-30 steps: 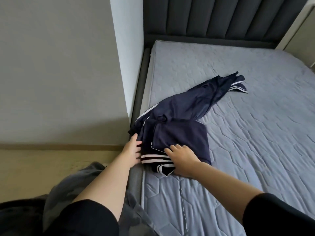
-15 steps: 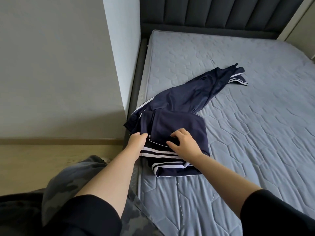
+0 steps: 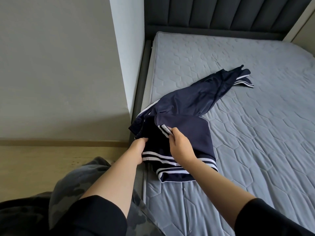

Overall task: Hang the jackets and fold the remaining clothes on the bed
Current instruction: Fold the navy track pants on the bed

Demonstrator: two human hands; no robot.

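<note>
A navy garment with white stripes (image 3: pixel 187 106) lies crumpled along the near left side of the grey quilted mattress (image 3: pixel 255 133), one end stretched toward the middle of the bed. My left hand (image 3: pixel 137 150) grips the dark fabric at its left edge, by the bed's side. My right hand (image 3: pixel 180 145) pinches a white-striped edge of the cloth and lifts it a little off the folded part. The striped hem lies just below both hands.
A dark padded headboard (image 3: pixel 221 12) stands at the back. A white wall corner (image 3: pixel 127 57) and grey wall sit close on the left, with wooden floor (image 3: pixel 42 167) below. My camouflage-patterned trouser leg (image 3: pixel 75 181) is at the bottom left.
Both hands moved up the garment from its hem. The left hand took hold of the left edge, and the right hand pinched and raised a striped edge.
</note>
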